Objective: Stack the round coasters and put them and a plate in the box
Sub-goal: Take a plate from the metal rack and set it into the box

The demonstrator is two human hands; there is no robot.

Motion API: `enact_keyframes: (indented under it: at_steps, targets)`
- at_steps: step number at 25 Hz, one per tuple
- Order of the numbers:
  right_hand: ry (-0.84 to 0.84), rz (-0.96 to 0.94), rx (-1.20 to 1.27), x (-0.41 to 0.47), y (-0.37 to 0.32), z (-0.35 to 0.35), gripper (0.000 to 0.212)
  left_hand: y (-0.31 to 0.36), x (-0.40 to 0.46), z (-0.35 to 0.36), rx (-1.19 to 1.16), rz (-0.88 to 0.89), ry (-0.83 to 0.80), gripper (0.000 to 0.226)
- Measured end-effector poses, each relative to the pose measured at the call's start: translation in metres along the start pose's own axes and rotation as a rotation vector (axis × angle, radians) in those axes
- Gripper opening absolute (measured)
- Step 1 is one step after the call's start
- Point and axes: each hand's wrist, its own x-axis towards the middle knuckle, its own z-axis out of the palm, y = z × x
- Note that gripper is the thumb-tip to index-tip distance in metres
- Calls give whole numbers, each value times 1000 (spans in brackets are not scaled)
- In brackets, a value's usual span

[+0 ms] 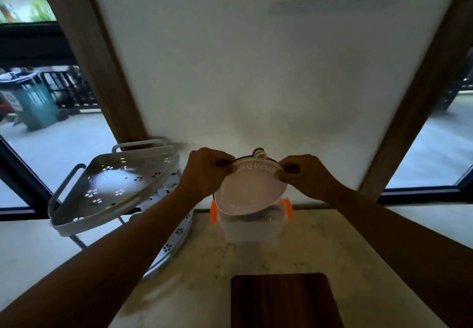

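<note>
A white round plate (249, 192) with raised lettering near its rim is tilted above a clear plastic box (249, 229) with orange side latches. My left hand (204, 174) grips the plate's upper left rim and my right hand (305, 174) grips its upper right rim. A dark edge shows behind the plate's top, and something dark lies inside the box under the plate; I cannot tell whether these are the coasters.
A white perforated corner rack (112, 184) with two tiers stands to the left of the box. A dark wooden board (282, 301) lies on the marble counter (202, 263) near me. A white wall rises behind the box, with windows on both sides.
</note>
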Motion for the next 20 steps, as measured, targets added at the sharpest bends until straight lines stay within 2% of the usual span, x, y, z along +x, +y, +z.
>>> enact_keyframes:
  at_steps: [4, 9, 20]
  targets:
    - [34, -1, -10, 20, 35, 22, 16, -25, 18, 33, -8, -26, 22, 14]
    - [2, 3, -5, 40, 72, 51, 14, -70, 34, 87, 52, -173, -90, 10]
    - [-22, 76, -106, 56, 131, 116, 18, -135, 31, 163, 88, -163, -142, 9]
